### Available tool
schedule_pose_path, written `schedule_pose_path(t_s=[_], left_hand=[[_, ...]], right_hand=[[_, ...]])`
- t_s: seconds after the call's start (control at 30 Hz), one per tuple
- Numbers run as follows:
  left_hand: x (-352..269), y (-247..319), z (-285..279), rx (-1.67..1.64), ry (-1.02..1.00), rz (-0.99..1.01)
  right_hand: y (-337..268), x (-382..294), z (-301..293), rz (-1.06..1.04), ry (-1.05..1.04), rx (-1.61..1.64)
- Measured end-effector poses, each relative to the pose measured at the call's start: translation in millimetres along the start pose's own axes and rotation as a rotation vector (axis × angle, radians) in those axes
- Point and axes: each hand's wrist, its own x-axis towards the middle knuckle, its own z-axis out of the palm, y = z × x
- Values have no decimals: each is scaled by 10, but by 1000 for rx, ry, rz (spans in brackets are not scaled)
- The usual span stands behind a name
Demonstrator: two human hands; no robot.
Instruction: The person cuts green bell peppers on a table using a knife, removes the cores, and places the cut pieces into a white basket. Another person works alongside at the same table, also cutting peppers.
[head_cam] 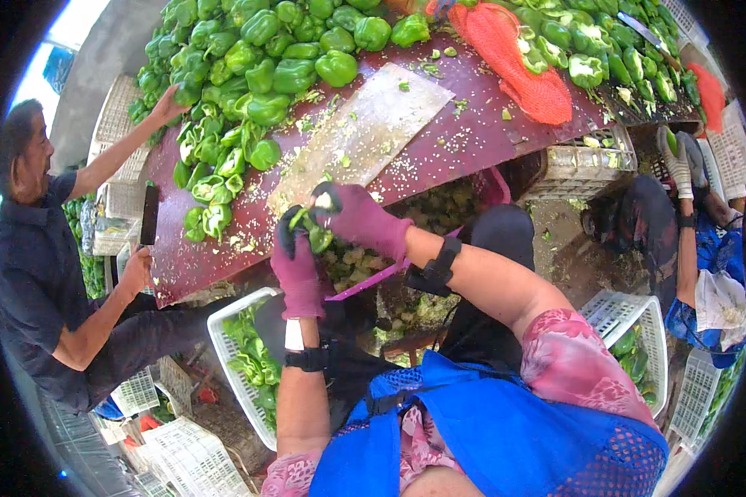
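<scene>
My left hand [295, 264], in a purple and black glove, grips an opened green bell pepper [318, 237] just past the table edge. Close above it, my right hand [367, 217], gloved alike, pinches a small pale piece [324, 201] that looks like pepper core. Its fingers partly hide the pepper. Beyond both hands a pale board [373, 127] lies on the dark red table [454, 152], scattered with seeds and scraps. Whole green peppers [273, 77] are heaped at the table's far left, with cut ones [214, 189] at the heap's near end.
A pink-rimmed container [363, 282] of scraps sits below my hands. White crates [242, 366] [656, 354] with peppers flank me. At left a person [37, 248] holds a cleaver [149, 214]; at right a gloved hand [674, 161] holds a pepper. Red mesh bag [522, 68] and knife [643, 31] lie far right.
</scene>
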Motion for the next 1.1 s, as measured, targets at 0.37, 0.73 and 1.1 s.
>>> schedule_pose_path(t_s=[0.37,0.73,1.1], left_hand=[[86,261,-306,479,-231,72],[-498,-431,-2380,917,191,-283],[-1009,-2169,-2669,1085,-51,-735]], right_hand=[[-55,-87,-36,183,-342,-284],[189,-73,8,120,-260,-520],[490,-27,166,47,-84,-413]])
